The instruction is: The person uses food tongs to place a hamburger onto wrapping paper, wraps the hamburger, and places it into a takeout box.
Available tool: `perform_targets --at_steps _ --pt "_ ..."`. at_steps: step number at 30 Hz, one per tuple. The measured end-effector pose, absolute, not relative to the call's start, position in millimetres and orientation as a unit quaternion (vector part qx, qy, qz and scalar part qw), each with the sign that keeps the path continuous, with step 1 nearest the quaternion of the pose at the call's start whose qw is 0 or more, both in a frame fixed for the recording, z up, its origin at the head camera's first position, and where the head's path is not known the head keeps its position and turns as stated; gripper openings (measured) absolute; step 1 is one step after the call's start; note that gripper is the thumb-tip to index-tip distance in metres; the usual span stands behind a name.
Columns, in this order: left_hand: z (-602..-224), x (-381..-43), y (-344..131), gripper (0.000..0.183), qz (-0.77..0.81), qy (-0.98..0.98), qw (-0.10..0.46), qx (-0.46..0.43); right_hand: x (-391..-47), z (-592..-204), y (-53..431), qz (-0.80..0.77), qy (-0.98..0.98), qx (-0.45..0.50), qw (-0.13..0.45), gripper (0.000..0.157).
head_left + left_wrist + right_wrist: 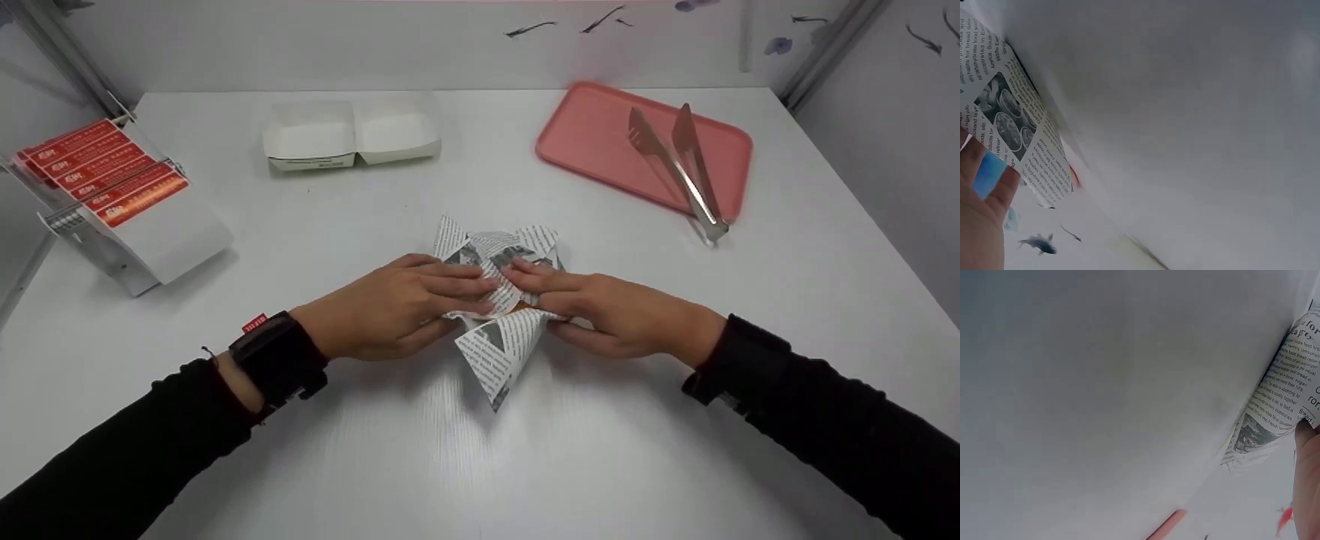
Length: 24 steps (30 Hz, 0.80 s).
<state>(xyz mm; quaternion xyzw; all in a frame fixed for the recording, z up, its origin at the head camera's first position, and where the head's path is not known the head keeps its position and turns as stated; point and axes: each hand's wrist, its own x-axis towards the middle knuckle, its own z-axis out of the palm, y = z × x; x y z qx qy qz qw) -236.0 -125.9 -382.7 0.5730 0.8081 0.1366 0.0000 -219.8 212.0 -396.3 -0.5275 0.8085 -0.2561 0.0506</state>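
Note:
Newspaper-print wrapping paper (pixel 502 341) is folded around something on the table, with an orange-brown bit showing between the folds. Its pointed front flap sticks out toward me, and two corners stand up at the back. From the left, my left hand (pixel 397 307) presses on the folds with nearly straight fingers, its thumb along the front left side. My right hand (pixel 622 311) presses from the other side, fingers laid on top and thumb by the front right edge. Both wrist views show fingers touching the printed paper (pixel 1030 135). The wrapped item is mostly hidden.
An open white carton (pixel 315 142) stands at the back left. Metal tongs (pixel 694 187) lie across a pink tray (pixel 585 124) at the back right. On the left, a rack (pixel 135 277) holds a stack of red-and-white paper sleeves (pixel 180 232). Walls border the table.

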Motion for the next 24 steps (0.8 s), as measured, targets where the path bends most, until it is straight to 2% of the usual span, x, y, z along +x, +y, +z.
perform_targets --at_steps 2,4,9,12,16,18,24 --pt "-382.0 -238.7 -124.4 0.042 0.181 0.811 0.032 0.556 -221.0 -396.2 213.5 -0.276 0.810 -0.513 0.065 0.017" --pt "-381.5 -240.3 -123.4 0.043 0.204 0.813 0.050 0.543 -220.8 -396.0 214.1 -0.280 0.815 -0.503 0.072 0.021" --pt "-384.3 -240.3 -121.1 0.050 0.205 0.807 0.023 0.554 -216.0 -393.0 211.6 -0.259 0.822 -0.502 0.069 0.057" --pt "-386.9 -239.2 -121.7 0.047 0.196 0.794 -0.018 0.575 -213.8 -392.7 208.6 -0.235 0.819 -0.521 0.046 0.040" --pt "-389.3 -240.4 -121.3 0.034 0.193 0.777 -0.046 0.597 -215.4 -394.9 209.0 -0.249 0.810 -0.529 0.045 0.042" --pt "-389.3 -241.4 -120.6 0.031 0.199 0.777 -0.039 0.596 -217.4 -395.7 210.9 -0.279 0.805 -0.521 0.062 0.048" --pt "-387.6 -245.3 -116.1 0.041 0.266 0.795 0.023 0.545 -221.1 -395.3 212.4 -0.345 0.802 -0.479 0.092 0.057"
